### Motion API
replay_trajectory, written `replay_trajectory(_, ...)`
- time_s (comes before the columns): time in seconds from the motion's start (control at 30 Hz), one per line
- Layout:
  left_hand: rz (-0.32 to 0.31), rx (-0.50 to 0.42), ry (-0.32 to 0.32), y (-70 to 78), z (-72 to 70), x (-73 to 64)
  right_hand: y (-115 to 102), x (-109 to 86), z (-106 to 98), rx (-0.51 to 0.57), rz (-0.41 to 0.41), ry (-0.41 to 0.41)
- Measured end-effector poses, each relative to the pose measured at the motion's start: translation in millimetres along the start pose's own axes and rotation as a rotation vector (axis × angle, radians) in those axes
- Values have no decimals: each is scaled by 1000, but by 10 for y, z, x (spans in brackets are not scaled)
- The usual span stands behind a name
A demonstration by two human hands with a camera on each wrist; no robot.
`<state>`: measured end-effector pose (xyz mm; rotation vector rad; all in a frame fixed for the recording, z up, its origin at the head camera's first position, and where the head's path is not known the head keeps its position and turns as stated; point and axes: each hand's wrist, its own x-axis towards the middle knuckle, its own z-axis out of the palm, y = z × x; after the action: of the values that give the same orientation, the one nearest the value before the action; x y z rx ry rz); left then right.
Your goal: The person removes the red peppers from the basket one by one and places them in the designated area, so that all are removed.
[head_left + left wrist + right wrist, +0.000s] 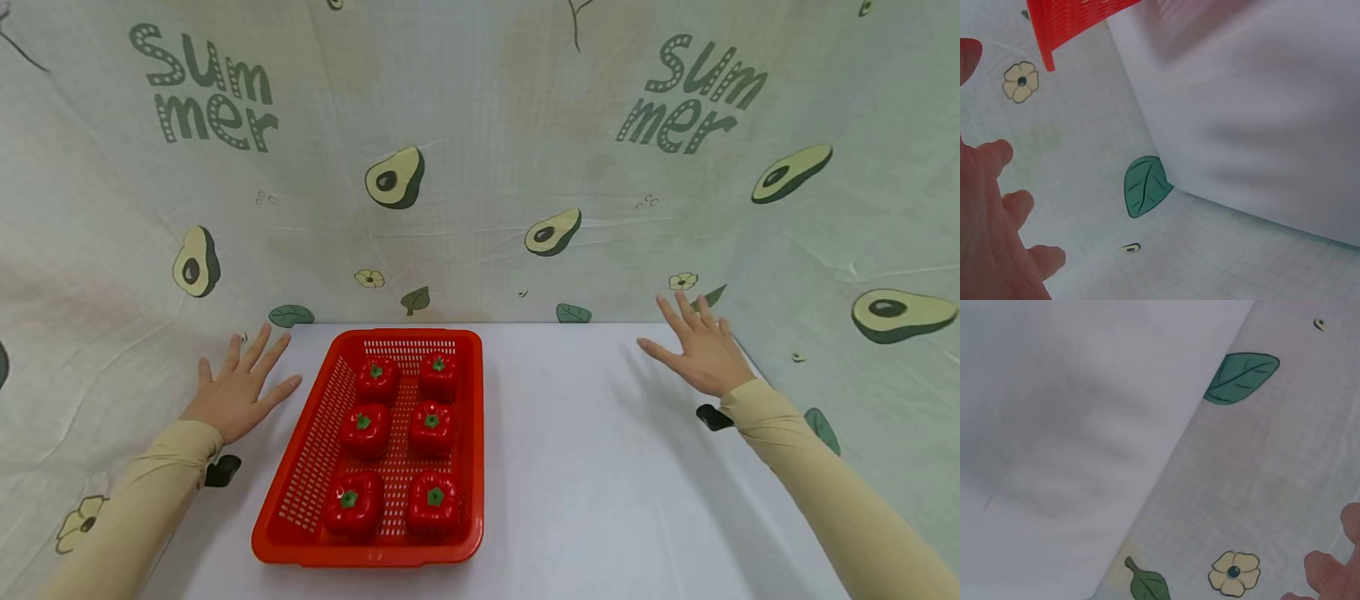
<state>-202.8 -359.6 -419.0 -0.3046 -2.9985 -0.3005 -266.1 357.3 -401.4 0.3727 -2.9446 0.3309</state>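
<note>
A red plastic basket (480,433) with perforated sides sits left of the middle of the white table. Inside it are several glossy red bell peppers (354,502) with green stems, set in two columns. To the left of the basket my left hand (238,390) is held with its fingers spread, holding nothing. On the far right my right hand (701,350) is likewise spread, over the table's right edge and apart from everything. The left wrist view shows the basket's corner (1079,25) beyond my fingers.
A white tabletop (577,467) extends right of the basket. Pale cloth (465,100) printed with avocados, leaves and lettering hangs behind and at both sides. Dark wrist-worn pieces show under the left wrist (222,471) and the right wrist (714,417).
</note>
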Motion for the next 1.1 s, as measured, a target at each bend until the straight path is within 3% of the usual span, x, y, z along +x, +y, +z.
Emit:
replay_trajectory(0.33,-15,-13,-4,24,2,-38,12,-7,33,2,-8,11)
replay_trajectory(0.47,-25,-33,-47,21,-11,-57,1,-32,53,3,-3,5)
replay_trajectory(0.57,-23,-121,-99,38,-26,-77,-59,-58,60,10,0,-8)
replay_trajectory(0.8,13,-455,-194,199,-33,-193,-395,-137,47,113,-27,-69)
replay_trajectory(0.93,41,-574,-231,254,-12,-271,-641,-171,39,182,-82,-65)
replay_trajectory(1.1,45,-644,-255,255,34,-374,-936,-215,50,345,-165,-45)
